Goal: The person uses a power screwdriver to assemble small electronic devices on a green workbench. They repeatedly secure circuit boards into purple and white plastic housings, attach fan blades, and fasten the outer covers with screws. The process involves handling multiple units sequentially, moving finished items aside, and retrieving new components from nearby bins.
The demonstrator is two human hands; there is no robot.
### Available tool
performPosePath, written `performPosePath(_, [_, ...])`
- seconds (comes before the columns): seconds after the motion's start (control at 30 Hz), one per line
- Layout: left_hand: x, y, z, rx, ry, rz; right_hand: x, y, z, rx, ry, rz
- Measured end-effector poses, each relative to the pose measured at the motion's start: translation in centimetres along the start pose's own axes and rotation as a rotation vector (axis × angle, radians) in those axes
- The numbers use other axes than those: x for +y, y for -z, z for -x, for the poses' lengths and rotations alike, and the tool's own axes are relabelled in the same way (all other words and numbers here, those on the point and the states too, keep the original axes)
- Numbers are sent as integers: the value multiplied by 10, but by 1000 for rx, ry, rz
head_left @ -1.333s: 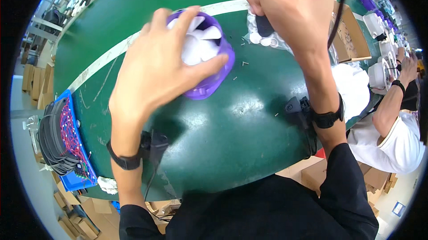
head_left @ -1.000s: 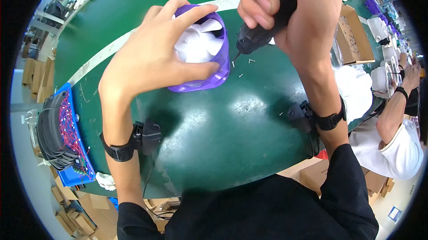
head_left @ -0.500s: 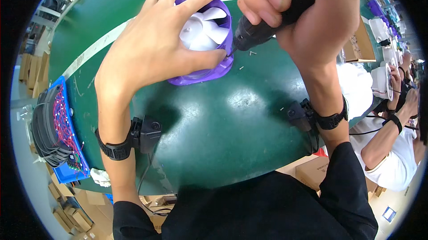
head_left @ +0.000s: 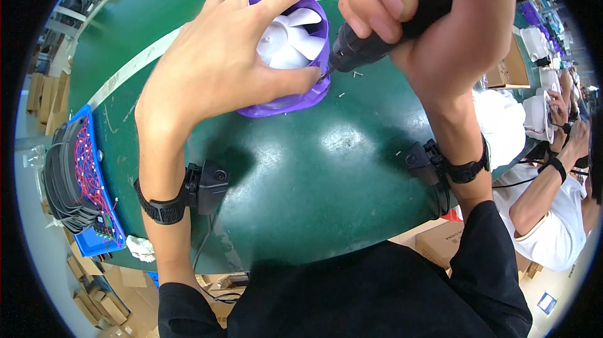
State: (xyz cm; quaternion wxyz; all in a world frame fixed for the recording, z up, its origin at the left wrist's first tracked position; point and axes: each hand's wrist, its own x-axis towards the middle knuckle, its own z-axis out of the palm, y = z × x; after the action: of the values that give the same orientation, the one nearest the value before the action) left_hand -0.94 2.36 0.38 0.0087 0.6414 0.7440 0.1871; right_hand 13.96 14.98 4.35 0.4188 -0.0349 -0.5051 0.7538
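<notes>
Two hands at a purple fan housing on a green bench

Two bare hands work over a green table point(head_left: 301, 174). Left hand point(head_left: 220, 68) is spread over a round purple fan housing point(head_left: 295, 96), fingers curled across its upper rim and thumb pressed along its near right side, grasping it. White fan blades point(head_left: 292, 39) show inside the housing between the fingers. The housing rests on the table at the far middle of the view, beside a pale stripe point(head_left: 135, 68) that runs across the surface. Right hand point(head_left: 433, 17) is clenched around a black electric screwdriver point(head_left: 361, 52), whose tip meets the right edge of the housing just beside the left thumb. A few small screws point(head_left: 357, 75) lie loose on the table next to the tip. Each wrist carries a black strap with a small black device: left device point(head_left: 206, 186), right device point(head_left: 424, 161). At the left edge, a blue tray point(head_left: 94, 168) holds dark parts with red wires. At the right, another person's forearm point(head_left: 543, 193) reaches toward white parts point(head_left: 537, 112).
</notes>
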Motion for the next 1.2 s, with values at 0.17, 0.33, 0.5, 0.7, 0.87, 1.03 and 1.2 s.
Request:
performPosePath(0.17, [3,2,0,-11,20,-17,4,-2,3,-21,4,2])
performPosePath(0.33, [2,2,-1,6,11,-36,1,-7,2,25,-15,-2])
performPosePath(0.5, [-4,0,1,15,14,-50,-5,-13,-7,81,-15,74])
performPosePath(0.7, [0,1,0,3,63,-60,-8,-14,-7,79,-19,102])
performPosePath(0.87, [0,-1,2,24,68,-76,-2,-7,-10,141,39,98])
performPosePath(1.03, [3,1,-1,40,34,-61,-3,-9,-10,155,51,47])
performPosePath(1.2, [2,-1,-2,60,22,-71,-5,-6,-11,131,67,64])
